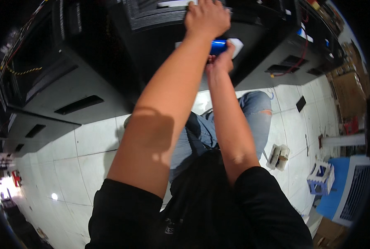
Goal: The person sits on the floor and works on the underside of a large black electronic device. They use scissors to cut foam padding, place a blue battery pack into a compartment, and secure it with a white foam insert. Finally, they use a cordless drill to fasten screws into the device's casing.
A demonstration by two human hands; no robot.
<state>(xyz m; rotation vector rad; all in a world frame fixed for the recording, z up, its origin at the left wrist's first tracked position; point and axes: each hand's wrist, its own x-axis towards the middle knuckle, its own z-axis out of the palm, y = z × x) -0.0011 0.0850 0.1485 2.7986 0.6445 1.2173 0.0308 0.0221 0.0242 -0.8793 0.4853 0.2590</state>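
A black cabinet with a raised frame stands right in front of me. My left hand reaches to its upper front, with the fingers laid over the frame beside a white strip; the top edge of the view cuts off part of the fingertips. Just below, my right hand is closed around a shiny blue object, its thumb up along the right side. A white piece sticks out past that thumb. My left wrist hides part of the blue object, so its kind is unclear.
More black cabinets with slots stand to the left and right. Red wire hangs at the right. On the tiled floor lie a black flat piece and a pale tray. A stool, blue cooler and cardboard boxes stand farther right.
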